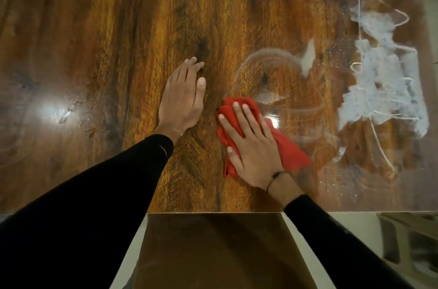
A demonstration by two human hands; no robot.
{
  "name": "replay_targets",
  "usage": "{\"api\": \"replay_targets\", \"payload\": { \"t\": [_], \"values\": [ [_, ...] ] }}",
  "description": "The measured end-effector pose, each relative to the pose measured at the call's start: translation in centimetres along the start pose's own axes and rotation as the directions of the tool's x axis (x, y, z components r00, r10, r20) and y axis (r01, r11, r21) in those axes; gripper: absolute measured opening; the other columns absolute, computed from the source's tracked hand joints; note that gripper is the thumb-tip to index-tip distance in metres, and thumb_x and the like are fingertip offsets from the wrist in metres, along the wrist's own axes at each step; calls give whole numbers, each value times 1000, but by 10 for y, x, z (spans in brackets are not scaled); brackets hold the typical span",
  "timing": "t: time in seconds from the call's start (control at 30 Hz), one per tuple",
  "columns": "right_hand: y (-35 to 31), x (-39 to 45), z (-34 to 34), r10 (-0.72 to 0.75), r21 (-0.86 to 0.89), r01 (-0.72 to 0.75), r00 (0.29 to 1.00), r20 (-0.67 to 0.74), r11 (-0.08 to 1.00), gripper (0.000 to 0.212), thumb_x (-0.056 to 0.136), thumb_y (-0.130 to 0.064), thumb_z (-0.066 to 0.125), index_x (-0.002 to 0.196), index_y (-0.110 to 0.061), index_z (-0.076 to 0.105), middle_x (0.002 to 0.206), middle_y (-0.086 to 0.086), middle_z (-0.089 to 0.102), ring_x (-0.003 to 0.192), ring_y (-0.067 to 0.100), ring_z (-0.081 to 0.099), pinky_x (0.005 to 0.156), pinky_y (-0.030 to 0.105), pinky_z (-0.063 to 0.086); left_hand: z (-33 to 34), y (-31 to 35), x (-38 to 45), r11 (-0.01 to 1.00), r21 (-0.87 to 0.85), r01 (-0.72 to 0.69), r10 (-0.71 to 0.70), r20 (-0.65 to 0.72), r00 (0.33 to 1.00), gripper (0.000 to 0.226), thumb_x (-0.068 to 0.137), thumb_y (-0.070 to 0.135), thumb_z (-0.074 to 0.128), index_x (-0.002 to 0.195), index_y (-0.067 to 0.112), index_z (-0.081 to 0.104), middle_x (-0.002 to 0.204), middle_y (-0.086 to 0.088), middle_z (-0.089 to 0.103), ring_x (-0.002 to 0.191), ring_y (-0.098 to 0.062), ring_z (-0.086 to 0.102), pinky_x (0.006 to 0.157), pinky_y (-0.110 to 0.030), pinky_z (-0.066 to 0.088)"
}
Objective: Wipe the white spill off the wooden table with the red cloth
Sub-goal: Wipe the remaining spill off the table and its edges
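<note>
A glossy wooden table (118, 28) fills the view. A thick white spill (381, 80) with thin white trails lies at its right end, and a smaller white patch (308, 57) with faint curved smears sits left of it. The crumpled red cloth (288, 150) lies on the table near the front edge, left of the spill. My right hand (251, 144) presses flat on the cloth with straight fingers. My left hand (183, 97) rests flat on bare wood just left of the cloth, holding nothing.
The table's front edge (213, 212) runs across the lower view, with a dark brown panel (213, 253) below it. A pale floor and part of a light frame (407, 236) show at the lower right. Light glare (51, 111) reflects on the left tabletop.
</note>
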State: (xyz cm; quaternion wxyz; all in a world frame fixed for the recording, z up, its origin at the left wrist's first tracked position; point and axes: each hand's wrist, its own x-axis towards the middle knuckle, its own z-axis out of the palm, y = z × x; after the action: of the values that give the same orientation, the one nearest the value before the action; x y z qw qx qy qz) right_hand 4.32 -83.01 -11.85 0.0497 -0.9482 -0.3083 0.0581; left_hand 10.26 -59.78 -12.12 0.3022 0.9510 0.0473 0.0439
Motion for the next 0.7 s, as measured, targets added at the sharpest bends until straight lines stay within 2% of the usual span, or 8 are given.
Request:
{"api": "replay_targets", "payload": {
  "t": [0.1,0.2,0.33,0.43,0.57,0.7],
  "values": [
    [7,45,-5,-93,-27,93,996,-13,995,73,112,-49,37,181,-29,18,189,11,6,176,30,4,141,57,7,1,0,1,1000,11,3,-3,7,1000,51,120,35,28,160,12,49,171,-7,44,162,-25,36,131,-48,30],
    [23,93,-12,-44,-22,43,999,-21,999,73,113,-51,35,180,-30,18,189,11,7,175,32,5,140,59,8,2,-1,1,999,33,-6,6,8,1000,51,120,35,29,160,12,50,171,-8,44,162,-24,35,132,-47,29],
    [68,135,-25,110,9,-110,993,-28,994,75,110,-56,32,180,-35,18,189,11,6,175,33,7,140,58,7,3,-1,1,995,92,-27,27,6,1000,47,120,35,36,157,11,52,171,-8,43,161,-24,36,131,-45,29],
    [110,137,-34,250,42,-249,968,-24,968,75,110,-58,32,180,-36,15,189,11,4,175,35,6,140,60,9,3,-1,2,995,101,-25,24,20,1000,48,119,36,38,158,12,52,172,-8,41,162,-25,35,132,-47,30],
    [153,110,-41,451,38,-450,890,-70,892,77,110,-66,32,179,-33,25,186,18,18,169,44,22,135,62,17,4,1,1,995,100,-29,28,11,1000,47,119,36,37,157,12,52,171,-7,42,161,-25,35,130,-45,29],
    [159,65,-40,579,36,-578,809,-99,815,80,109,-69,31,177,-28,29,181,25,26,162,50,33,131,65,24,4,3,2,994,109,-28,28,-5,1000,46,119,35,39,156,11,53,170,-8,44,160,-26,37,129,-48,32]
  ]
}}
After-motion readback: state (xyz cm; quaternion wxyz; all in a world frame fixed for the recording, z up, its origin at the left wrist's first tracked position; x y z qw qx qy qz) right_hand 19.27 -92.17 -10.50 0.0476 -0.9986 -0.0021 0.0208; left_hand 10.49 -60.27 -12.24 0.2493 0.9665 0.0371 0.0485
